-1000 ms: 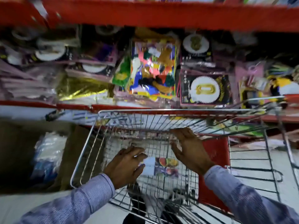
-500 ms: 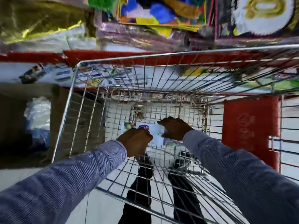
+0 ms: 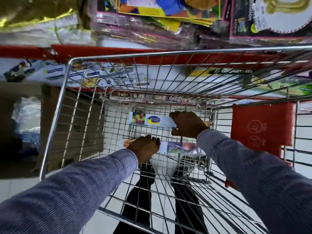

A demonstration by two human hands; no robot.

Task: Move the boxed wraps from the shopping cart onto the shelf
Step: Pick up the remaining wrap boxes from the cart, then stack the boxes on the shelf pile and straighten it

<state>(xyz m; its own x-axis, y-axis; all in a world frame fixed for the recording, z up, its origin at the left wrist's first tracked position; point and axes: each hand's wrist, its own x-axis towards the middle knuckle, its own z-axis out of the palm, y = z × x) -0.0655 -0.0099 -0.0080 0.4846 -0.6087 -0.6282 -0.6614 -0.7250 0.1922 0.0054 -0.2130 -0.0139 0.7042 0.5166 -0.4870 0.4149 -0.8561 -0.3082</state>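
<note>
Both arms, in blue striped sleeves, reach down into the wire shopping cart (image 3: 55, 115), which stands hard against a red-edged shelf (image 3: 108, 52). The right hand (image 3: 189, 125) is closed around the right end of a long white box of wrap (image 3: 150, 120) (fruit picture at its left end, a blue and yellow oval logo near the middle); fingers curl over the top edge and the thumb sits beneath. That box lies crosswise over the cart's floor grid, though whether it is resting on the wires or already lifted clear is hard to tell from above. Nearer the person, the left hand (image 3: 145, 148) is curled knuckles-up over a second boxed wrap (image 3: 179, 147), gripping it left of its middle, so one end pokes out to the left of the hand and a longer printed stretch shows to the right. The two boxes lie roughly parallel, close but apart. Similar long boxes (image 3: 104, 75) lie stacked on the shelf beyond the cart's far rim. A brown cardboard carton (image 3: 50, 102) sits to the cart's left, and a red panel (image 3: 263, 124) hangs at its right.
</note>
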